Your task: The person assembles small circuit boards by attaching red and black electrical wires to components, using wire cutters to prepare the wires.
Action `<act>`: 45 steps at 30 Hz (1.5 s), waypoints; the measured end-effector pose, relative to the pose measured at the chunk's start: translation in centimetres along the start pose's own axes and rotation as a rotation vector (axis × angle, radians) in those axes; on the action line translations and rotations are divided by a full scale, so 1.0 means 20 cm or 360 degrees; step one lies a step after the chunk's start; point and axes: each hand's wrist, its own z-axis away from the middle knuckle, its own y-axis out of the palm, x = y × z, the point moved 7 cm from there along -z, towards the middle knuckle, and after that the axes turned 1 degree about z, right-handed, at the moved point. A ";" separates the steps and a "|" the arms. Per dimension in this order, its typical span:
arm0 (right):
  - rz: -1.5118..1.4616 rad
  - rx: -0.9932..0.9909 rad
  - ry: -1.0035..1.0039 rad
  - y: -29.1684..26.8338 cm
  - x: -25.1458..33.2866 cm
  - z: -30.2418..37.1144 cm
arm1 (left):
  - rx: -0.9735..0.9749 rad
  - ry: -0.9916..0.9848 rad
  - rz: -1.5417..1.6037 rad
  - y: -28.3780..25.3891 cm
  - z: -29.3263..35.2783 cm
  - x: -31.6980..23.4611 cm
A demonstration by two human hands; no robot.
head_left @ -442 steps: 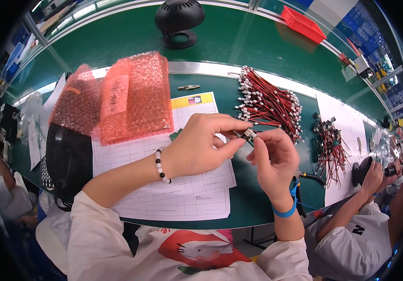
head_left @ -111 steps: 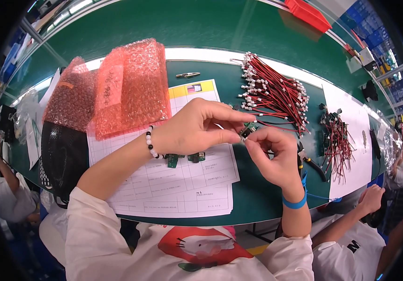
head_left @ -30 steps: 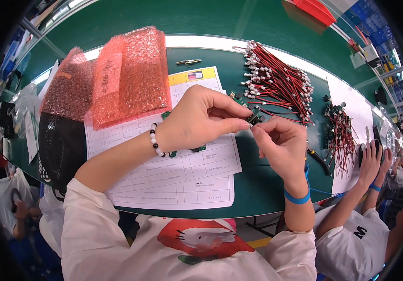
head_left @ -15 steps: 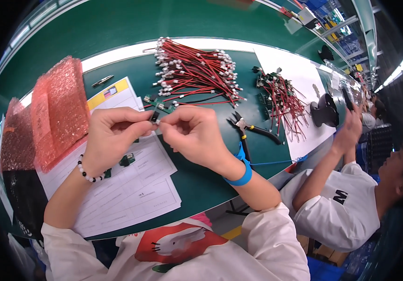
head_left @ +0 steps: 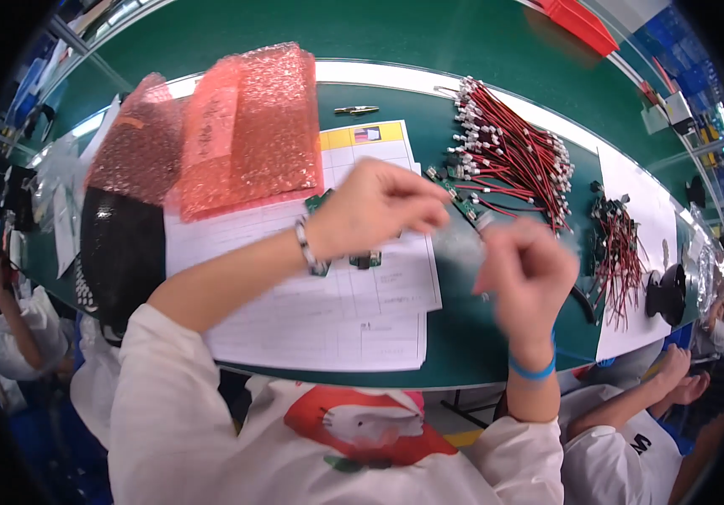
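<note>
My left hand (head_left: 379, 210), with a black-and-white bead bracelet (head_left: 305, 244), hovers over the papers, its fingers curled together; anything between them is hidden. My right hand (head_left: 530, 273), with a blue wrist strap (head_left: 533, 369), is bent and smeared by motion, so its grip is unclear. Between the hands a pale, see-through blur lies over the green table. Just beyond the left fingertips are small green circuit boards (head_left: 463, 204). More small boards, such as this one (head_left: 365, 260), sit on the printed sheets (head_left: 295, 324). Behind my right hand shows the pliers' dark handle (head_left: 583, 305).
Red-and-black cables with white connectors (head_left: 509, 151) are heaped at the back. Wired boards (head_left: 614, 248) and a black spool-like object (head_left: 667, 295) rest on white paper at right. Pink bubble-wrap bags (head_left: 252, 126) fill the left. A metallic pen-like object (head_left: 356, 109) lies behind. Co-workers sit on both sides.
The view has swung left, shifting the table things rightward. My hands have parted from around a small black part; the right hand is now lower, blurred and apart from the left.
</note>
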 end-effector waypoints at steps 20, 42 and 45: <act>-0.0200 0.0256 0.0293 0.01 -0.17 -0.05 | -0.0061 0.0183 -0.1134 -0.11 0.14 -0.19; 0.0692 0.0126 -0.1211 -0.01 0.10 0.04 | -0.0322 0.0365 -0.1509 -0.02 -0.32 -0.03; 0.0805 0.0147 -0.1326 0.01 0.13 0.06 | -0.0190 0.0375 -0.1410 -0.02 -0.32 0.00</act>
